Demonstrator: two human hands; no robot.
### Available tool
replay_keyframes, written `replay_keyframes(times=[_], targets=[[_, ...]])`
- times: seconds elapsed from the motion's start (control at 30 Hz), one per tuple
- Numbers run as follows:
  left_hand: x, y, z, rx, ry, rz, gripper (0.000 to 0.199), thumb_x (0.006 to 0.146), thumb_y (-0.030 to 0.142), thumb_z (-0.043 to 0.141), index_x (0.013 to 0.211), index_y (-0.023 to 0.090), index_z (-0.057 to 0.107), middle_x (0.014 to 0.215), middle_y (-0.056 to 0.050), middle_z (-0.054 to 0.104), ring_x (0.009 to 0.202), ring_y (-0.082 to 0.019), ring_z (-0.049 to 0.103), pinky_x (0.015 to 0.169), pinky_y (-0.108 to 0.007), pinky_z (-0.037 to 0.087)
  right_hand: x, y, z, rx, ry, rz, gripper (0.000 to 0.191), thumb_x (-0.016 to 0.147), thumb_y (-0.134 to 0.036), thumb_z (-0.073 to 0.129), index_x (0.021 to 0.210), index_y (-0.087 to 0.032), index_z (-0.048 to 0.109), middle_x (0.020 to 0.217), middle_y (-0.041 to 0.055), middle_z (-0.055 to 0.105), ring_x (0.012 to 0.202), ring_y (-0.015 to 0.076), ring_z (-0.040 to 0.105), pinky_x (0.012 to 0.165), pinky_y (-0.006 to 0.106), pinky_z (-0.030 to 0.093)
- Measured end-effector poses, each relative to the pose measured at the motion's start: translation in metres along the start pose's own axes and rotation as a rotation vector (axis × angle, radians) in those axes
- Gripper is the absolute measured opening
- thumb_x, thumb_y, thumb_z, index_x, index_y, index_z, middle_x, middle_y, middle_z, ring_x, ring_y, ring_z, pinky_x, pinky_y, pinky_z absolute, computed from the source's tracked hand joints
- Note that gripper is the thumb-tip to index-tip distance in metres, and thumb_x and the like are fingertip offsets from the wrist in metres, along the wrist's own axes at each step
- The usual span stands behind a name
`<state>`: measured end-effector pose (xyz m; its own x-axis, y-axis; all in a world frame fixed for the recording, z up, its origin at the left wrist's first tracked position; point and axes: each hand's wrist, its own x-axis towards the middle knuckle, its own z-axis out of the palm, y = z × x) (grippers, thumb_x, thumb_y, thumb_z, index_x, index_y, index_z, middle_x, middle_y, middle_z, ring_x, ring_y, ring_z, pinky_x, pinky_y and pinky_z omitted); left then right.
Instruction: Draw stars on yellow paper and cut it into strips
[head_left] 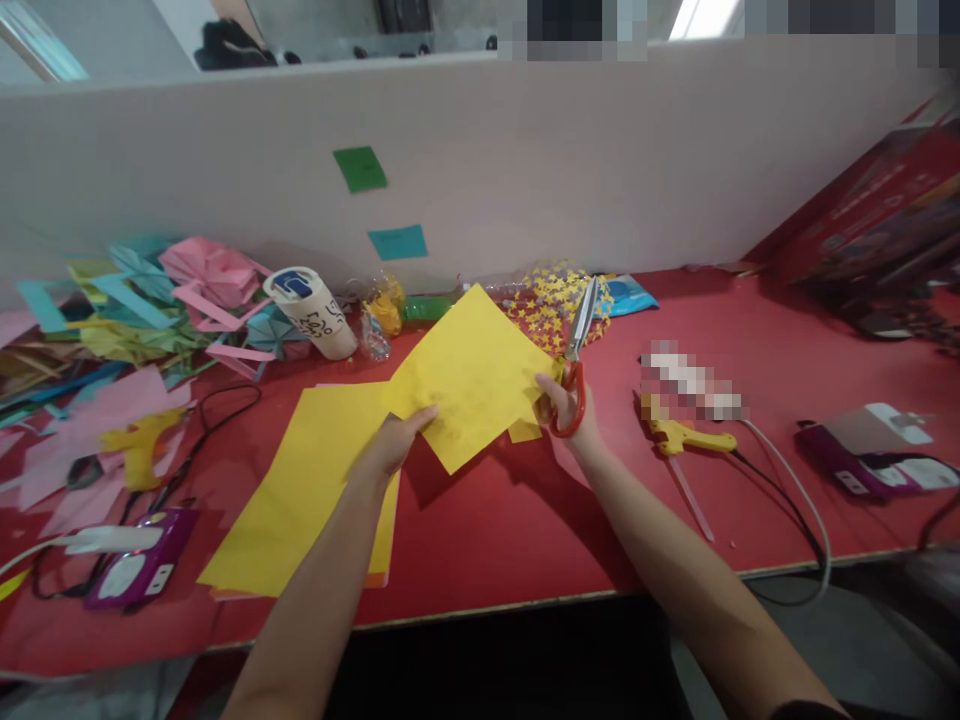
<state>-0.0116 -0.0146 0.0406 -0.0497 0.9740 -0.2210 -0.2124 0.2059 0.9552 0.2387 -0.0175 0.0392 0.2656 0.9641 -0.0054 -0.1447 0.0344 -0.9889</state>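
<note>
A square-looking sheet of yellow paper [480, 375] is held up over the red table, one corner pointing away from me. My left hand [397, 440] grips its left edge, thumb on top. At the right corner, my right hand [570, 415] pinches the sheet with thumb and fingers. That same hand also carries a pair of scissors [577, 335] with red handles, blades pointing up and away. Beneath my left forearm lies a stack of yellow paper [300, 490]. A small yellow piece [525, 431] shows under the sheet's lower right edge.
Folded paper shapes [210, 280] pile up at the back left beside a white cup [319, 315]. Glue guns lie left [142, 450] and right [690, 437], with cords. Purple power strips [142, 560] sit near both ends. Yellow stars [551, 300] lie by the partition [562, 150].
</note>
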Motion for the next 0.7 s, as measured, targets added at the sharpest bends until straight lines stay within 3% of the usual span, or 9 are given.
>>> replay_keyframes(times=[0.17, 0.3, 0.43, 0.7], targets=[[-0.006, 0.002, -0.001, -0.049, -0.049, -0.038, 0.058, 0.051, 0.029, 0.089, 0.104, 0.015, 0.07, 0.097, -0.012, 0.076, 0.108, -0.036, 0.067, 0.101, -0.049, 0.05, 0.0, -0.005, 0.002, 0.068, -0.063, 0.033, 0.039, 0.064, -0.04, 0.07, 0.072, -0.026, 0.035, 0.042, -0.011, 0.04, 0.033, 0.0087, 0.038, 0.036, 0.025, 0.032], [-0.014, 0.0, 0.006, -0.166, -0.116, -0.102, 0.06, 0.045, 0.029, 0.087, 0.101, 0.014, 0.069, 0.091, -0.012, 0.077, 0.103, -0.038, 0.069, 0.098, -0.05, 0.052, -0.004, -0.005, 0.013, 0.121, -0.001, 0.003, 0.039, 0.064, -0.042, 0.07, 0.074, -0.026, 0.035, 0.042, -0.0121, 0.038, 0.031, 0.0079, 0.036, 0.036, 0.024, 0.032], [-0.016, 0.001, 0.009, -0.198, -0.081, -0.152, 0.059, 0.049, 0.023, 0.085, 0.105, 0.014, 0.067, 0.089, -0.011, 0.077, 0.102, -0.036, 0.07, 0.097, -0.047, 0.054, -0.004, -0.005, 0.015, 0.118, -0.019, -0.002, 0.04, 0.062, -0.044, 0.072, 0.077, -0.026, 0.039, 0.046, -0.0118, 0.041, 0.032, 0.0072, 0.038, 0.036, 0.024, 0.032], [-0.012, 0.017, 0.002, -0.157, -0.087, -0.117, 0.056, 0.051, 0.022, 0.086, 0.103, 0.014, 0.068, 0.091, -0.011, 0.077, 0.104, -0.036, 0.069, 0.1, -0.05, 0.051, 0.002, -0.011, 0.016, 0.066, -0.059, -0.019, 0.04, 0.065, -0.047, 0.071, 0.078, -0.026, 0.04, 0.047, -0.0119, 0.038, 0.033, 0.0082, 0.04, 0.037, 0.025, 0.036]])
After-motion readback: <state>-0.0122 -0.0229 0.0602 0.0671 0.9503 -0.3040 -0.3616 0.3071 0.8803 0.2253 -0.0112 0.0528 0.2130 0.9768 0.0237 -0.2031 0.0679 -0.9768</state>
